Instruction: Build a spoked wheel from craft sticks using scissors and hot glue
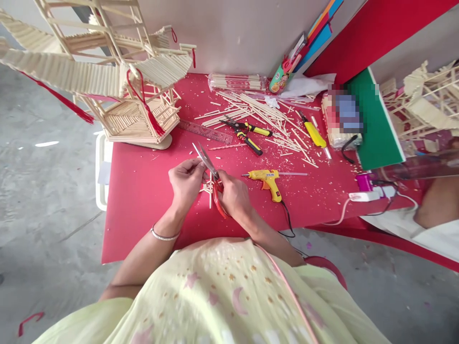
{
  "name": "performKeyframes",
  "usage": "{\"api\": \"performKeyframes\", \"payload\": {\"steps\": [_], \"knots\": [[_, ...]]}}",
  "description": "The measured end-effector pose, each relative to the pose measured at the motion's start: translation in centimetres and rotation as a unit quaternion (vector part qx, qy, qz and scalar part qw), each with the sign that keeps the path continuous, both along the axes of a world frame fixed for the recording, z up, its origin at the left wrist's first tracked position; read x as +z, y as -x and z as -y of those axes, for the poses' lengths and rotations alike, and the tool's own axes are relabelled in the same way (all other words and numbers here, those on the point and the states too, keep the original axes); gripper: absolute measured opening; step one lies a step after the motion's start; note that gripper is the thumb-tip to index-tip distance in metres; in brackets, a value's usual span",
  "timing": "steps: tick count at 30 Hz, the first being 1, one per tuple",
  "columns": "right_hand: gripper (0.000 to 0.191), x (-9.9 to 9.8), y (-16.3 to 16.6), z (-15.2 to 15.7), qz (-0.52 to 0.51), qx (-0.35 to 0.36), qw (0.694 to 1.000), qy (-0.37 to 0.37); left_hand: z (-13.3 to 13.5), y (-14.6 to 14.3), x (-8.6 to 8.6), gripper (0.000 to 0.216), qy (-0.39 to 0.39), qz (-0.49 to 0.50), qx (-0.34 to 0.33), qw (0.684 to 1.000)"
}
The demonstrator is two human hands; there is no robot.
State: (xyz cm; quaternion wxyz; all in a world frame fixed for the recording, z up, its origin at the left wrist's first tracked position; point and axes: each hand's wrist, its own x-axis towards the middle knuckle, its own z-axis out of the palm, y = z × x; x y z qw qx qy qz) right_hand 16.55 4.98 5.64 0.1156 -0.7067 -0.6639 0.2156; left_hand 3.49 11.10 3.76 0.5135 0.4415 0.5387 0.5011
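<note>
My right hand [234, 195] grips the red handles of a pair of scissors [210, 167], whose open blades point up and to the left. My left hand [185, 180] is closed in a pinch beside the blades, holding a thin wooden stick near their tips. Below and between my hands lies a small piece glued from wooden sticks [208, 187] on the red table [143, 191].
A yellow glue gun [268, 179] lies just right of my hands, with its cord running off the table's front edge. Farther back are yellow-handled pliers [245, 131], a yellow cutter [313, 134], a ruler [206, 132] and several loose sticks [258, 112]. A stick-built model [118, 81] stands at back left.
</note>
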Motion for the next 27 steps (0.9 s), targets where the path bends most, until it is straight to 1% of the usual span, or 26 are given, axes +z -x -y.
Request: {"api": "performKeyframes", "payload": {"steps": [4,9,11,15,17,20,22,23,25,27], "knots": [[0.032,0.2,0.0,0.5,0.005,-0.004,1.0,0.002,0.3,-0.2,0.3,0.013,0.002,0.004,-0.004,1.0],[0.034,1.0,0.1,0.4,0.028,-0.006,1.0,-0.013,0.6,-0.4,0.5,0.011,-0.054,-0.053,0.003,0.997],[0.032,1.1,0.2,0.1,0.028,-0.008,0.999,-0.014,0.6,-0.6,0.6,0.011,-0.064,-0.061,0.007,0.996],[0.03,0.7,0.4,-0.6,0.013,-0.026,0.999,-0.021,0.4,-1.1,0.8,0.013,-0.034,-0.034,0.013,0.999],[0.033,0.6,0.3,-0.9,0.006,-0.032,0.999,-0.031,0.1,-1.2,0.8,0.017,-0.02,-0.012,0.015,1.0],[0.037,0.9,-1.1,-0.9,0.011,-0.044,0.997,-0.059,-0.6,-0.9,0.2,0.025,-0.004,0.041,0.02,0.999],[0.039,1.3,-3.2,-0.2,0.036,-0.088,0.991,-0.09,-1.1,-0.3,-0.2,0.029,0.012,0.077,0.013,0.997],[0.041,1.5,-4.6,0.4,0.06,-0.13,0.984,-0.108,-1.4,0.0,-0.3,0.031,0.023,0.092,0.006,0.995],[0.046,1.5,-8.0,2.1,0.12,-0.238,0.957,-0.115,-1.9,0.7,-0.5,0.035,0.054,0.114,-0.011,0.992],[0.051,1.2,-11.7,4.5,0.189,-0.336,0.919,-0.085,-2.2,1.3,-0.5,0.039,0.086,0.123,-0.026,0.988]]}}
